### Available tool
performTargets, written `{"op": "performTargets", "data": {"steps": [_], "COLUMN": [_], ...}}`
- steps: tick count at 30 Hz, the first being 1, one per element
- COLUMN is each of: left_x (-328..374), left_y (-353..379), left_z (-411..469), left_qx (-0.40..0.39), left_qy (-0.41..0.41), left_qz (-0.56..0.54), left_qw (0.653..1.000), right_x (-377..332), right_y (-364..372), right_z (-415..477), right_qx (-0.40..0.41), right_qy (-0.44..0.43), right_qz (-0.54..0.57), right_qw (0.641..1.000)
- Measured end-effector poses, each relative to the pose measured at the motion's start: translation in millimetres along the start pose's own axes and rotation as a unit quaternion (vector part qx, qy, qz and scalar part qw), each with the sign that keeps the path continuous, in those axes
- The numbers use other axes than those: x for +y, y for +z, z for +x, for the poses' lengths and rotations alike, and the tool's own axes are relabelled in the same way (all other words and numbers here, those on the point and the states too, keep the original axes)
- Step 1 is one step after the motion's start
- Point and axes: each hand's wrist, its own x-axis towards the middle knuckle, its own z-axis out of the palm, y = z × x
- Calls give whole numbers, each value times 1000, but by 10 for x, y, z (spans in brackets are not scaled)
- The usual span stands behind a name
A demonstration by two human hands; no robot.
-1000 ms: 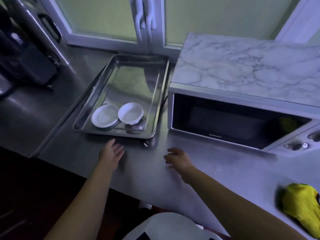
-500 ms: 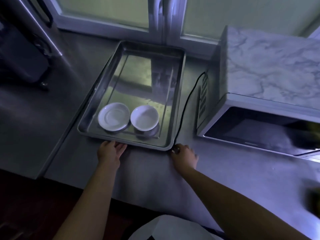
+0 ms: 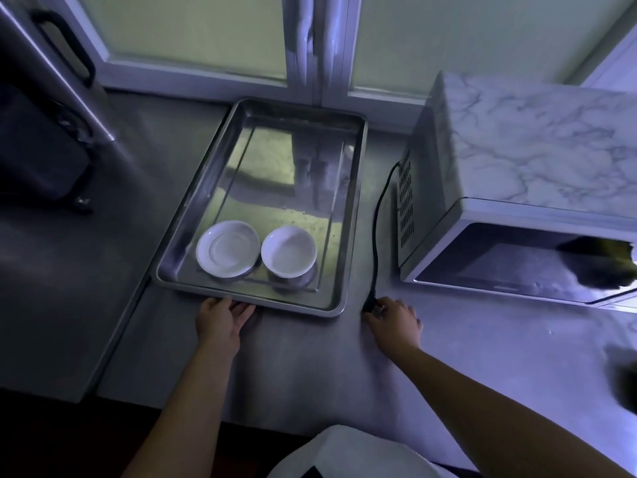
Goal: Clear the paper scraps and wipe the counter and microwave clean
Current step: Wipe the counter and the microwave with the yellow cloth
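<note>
Your left grip (image 3: 222, 320) is spread, its straight fingers against the near rim of the tray (image 3: 296, 307). Your right grip (image 3: 393, 322) is curled, and thumb and fingers seem to pinch the plug (image 3: 369, 305) at the loose end of the cord (image 3: 377, 215).

My reading is that you are clearing the surface (image 3: 310, 367) before wiping. Lift the plug rather than drag it. Lay the cord back toward the microwave (image 3: 517, 150), beyond and to the right of your right grip, so it stays off the part you will wipe. Push the tray slowly and evenly. A saucer (image 3: 227, 249) and a bowl (image 3: 289, 250) sit loose just beyond your left fingers and could slide.

No paper scraps show in this view. Far right of your right grip, a dark blurred shape sits at the edge of view; I cannot tell what it is. A dark appliance (image 3: 41, 132) stands well to the left of your left grip and probably limits how far the tray can go that way.
</note>
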Motion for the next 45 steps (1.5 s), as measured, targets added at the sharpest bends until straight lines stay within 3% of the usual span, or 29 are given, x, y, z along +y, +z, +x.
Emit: {"op": "performTargets", "data": {"steps": [4, 7, 9, 13, 16, 18, 21, 24, 26, 30, 33, 37, 45], "left_x": [21, 0, -24, -220, -468, -653, -961, -1217, -1326, -1391, -1442, -1456, -1177], "left_y": [6, 108, 210, 664, 1190, 1505, 1899, 2206, 2415, 2843, 3055, 3189, 3515], "left_z": [-72, -280, -502, -1004, -1440, -1689, -1910, -2100, -2187, -2309, -2372, -2363, -2080], "left_qx": [13, 159, 186, -54, -210, -270, -288, -295, -289, -239, -183, -123, -134], "left_qy": [-8, 76, 153, 211, 239, 254, 231, 166, 173, 164, 157, 167, 181], "left_qz": [22, 116, 127, 119, 156, 198, 276, 306, 287, 171, 111, 116, 175], "left_qw": [1000, 977, 962, 969, 935, 907, 887, 890, 897, 942, 964, 971, 959], "right_x": [10, 119, 239, 641, 1071, 1389, 1975, 2512, 2774, 3098, 3059, 2971, 2701], "right_y": [-35, -110, -188, -479, -855, -1177, -1722, -2345, -2786, -3402, -3520, -3486, -3494], "right_z": [-48, -140, -230, -407, -546, -601, -561, -469, -392, -60, 224, 479, 767], "right_qx": [-4, -9, 1, 60, 161, 240, 340, 314, 275, 210, 154, 171, 187], "right_qy": [0, 0, 20, 56, 86, 121, 166, 152, 111, 48, 12, 7, -7], "right_qz": [12, 23, 78, 236, 342, 408, 495, 564, 587, 591, 609, 640, 660], "right_qw": [1000, 1000, 997, 968, 922, 872, 782, 748, 754, 778, 778, 749, 727]}}
